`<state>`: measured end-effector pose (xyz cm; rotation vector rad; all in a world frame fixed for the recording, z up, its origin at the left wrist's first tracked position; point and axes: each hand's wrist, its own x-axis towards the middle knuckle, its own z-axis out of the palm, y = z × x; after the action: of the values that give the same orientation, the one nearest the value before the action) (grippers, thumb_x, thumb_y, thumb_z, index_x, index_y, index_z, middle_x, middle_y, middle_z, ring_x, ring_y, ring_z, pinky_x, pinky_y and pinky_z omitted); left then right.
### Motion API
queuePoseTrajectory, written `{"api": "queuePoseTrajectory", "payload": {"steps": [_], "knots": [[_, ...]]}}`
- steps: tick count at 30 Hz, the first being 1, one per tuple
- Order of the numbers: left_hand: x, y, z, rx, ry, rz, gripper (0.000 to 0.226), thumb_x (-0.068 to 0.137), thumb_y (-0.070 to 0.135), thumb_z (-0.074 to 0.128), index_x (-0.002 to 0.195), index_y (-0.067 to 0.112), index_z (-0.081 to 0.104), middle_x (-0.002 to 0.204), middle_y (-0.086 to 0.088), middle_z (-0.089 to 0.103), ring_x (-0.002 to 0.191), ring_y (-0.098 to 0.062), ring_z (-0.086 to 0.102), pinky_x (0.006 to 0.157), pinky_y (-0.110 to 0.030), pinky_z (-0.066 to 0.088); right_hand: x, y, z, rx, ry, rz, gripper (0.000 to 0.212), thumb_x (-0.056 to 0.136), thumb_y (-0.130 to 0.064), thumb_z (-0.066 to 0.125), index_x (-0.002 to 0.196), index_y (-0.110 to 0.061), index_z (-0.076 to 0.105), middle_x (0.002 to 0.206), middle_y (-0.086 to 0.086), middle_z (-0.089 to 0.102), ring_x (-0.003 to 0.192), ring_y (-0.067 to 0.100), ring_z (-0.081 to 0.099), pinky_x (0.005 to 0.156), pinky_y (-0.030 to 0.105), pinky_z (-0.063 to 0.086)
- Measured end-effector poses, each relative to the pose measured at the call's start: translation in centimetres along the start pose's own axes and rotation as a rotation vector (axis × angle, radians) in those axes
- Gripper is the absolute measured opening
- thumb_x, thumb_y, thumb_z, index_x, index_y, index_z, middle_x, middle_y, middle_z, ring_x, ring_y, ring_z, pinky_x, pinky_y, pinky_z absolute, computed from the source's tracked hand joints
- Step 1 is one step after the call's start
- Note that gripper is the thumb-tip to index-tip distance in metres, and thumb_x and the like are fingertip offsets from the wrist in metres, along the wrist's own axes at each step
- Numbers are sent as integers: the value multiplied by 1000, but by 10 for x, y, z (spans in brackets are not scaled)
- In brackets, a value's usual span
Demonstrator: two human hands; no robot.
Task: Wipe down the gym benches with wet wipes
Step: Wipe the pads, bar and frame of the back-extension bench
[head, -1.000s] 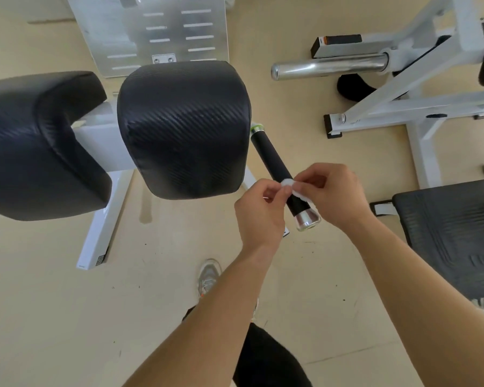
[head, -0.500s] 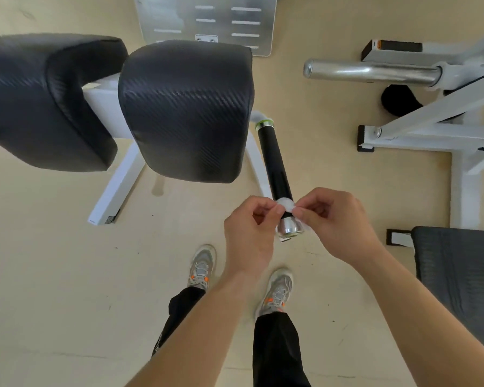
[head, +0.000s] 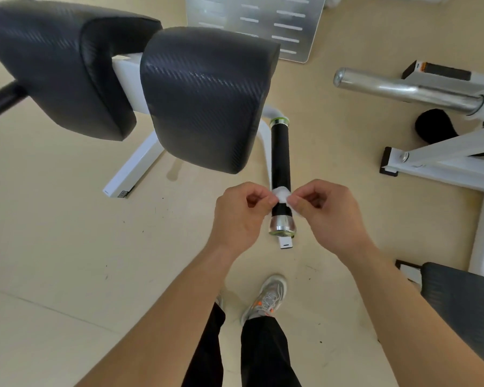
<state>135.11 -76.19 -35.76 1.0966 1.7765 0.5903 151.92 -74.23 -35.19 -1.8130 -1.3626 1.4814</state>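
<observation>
Nearest to us, beneath both forearms, a grey and orange shoe (head: 266, 298) stands on the beige floor (head: 67, 247), so we stand square to the machine with the work held out in front. The left grip (head: 239, 216) and the right grip (head: 330, 216) face each other, knuckles outward. Each has thumb and forefinger clamped on one edge of the small white wet wipe (head: 281, 194), and the other fingers are curled in. The wipe sits bunched between the two grips. We judge it is held from both sides so that it can be pulled open into a wider sheet before it meets any surface. Directly behind the wipe runs the black handle (head: 280, 160) of the machine, and its chrome end cap (head: 282, 226) shows just below the grips. We cannot tell whether the wipe touches the handle or only hangs in front of it. Holding it here suggests the handle is the part in hand. Beyond the grips and to their left rises the near black pad (head: 207, 99), with a second black pad (head: 59, 65) further left, both mounted on the white frame (head: 129, 76). Neither pad is touched, so by our reckoning they are yet to be wiped. To the right of the right grip, nearer us, the corner of a dark seat (head: 464, 308) shows, and a chrome bar (head: 403, 89) lies well beyond it. Farthest off, past the pads, a metal footplate (head: 263, 23) leans.
</observation>
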Motion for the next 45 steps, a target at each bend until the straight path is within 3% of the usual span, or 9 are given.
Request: {"api": "queuePoseTrajectory", "payload": {"steps": [5,9,14,23,29,33,36,39,45], "knots": [[-5,5,-1,-67,43,-40,11,88,27,76,96,28,69,84,12,70,69,-3,65,64,-17,50,-5,0,1,-18,57,-33,17,87,-19,77,80,-33,70,82,-17,70,69,2,61,61,10,43],[-9,3,3,-91,63,136,17,92,15,72,104,28,73,100,13,71,86,-6,67,75,-15,52,-11,-2,4,41,38,-146,26,90,-13,72,95,-39,73,104,-13,65,82,6,64,68,13,48],[-12,1,2,-155,69,146,7,87,18,78,94,18,79,91,7,73,84,-8,69,74,-14,52,-18,2,1,103,-2,-157,18,89,-8,74,93,-25,79,100,-5,66,82,5,67,70,12,49],[10,11,14,-41,212,182,6,85,15,78,85,20,74,81,12,68,78,2,62,70,-6,44,27,2,5,50,58,-144,28,86,-5,76,78,-32,72,91,-8,68,82,10,68,76,24,55],[42,25,29,115,344,218,3,90,18,73,88,16,75,85,7,66,71,-3,60,67,-6,43,71,-5,10,-26,147,-140,33,88,-9,73,75,-38,64,93,-7,70,78,6,64,68,10,45],[47,29,23,209,295,228,7,92,19,72,88,15,76,81,8,67,68,-2,58,65,-4,41,74,-9,10,-34,145,-136,29,88,-11,73,76,-36,66,91,-7,71,78,8,65,69,12,46],[33,25,11,196,171,221,6,91,20,72,89,15,76,77,12,66,73,-1,62,66,-5,44,49,-2,7,0,76,-111,25,88,-11,73,77,-34,70,80,-10,72,76,11,67,69,17,50],[15,19,2,214,87,208,2,90,21,74,91,19,76,75,22,62,82,4,62,68,-3,43,24,4,4,57,32,-98,25,88,-11,74,78,-34,71,76,-17,72,71,6,64,66,13,47],[-2,24,6,232,169,218,7,93,32,70,98,29,67,83,20,65,76,1,62,67,-13,49,12,4,4,107,66,-89,22,88,-14,74,82,-35,74,86,-19,72,73,7,63,63,11,43]]}}
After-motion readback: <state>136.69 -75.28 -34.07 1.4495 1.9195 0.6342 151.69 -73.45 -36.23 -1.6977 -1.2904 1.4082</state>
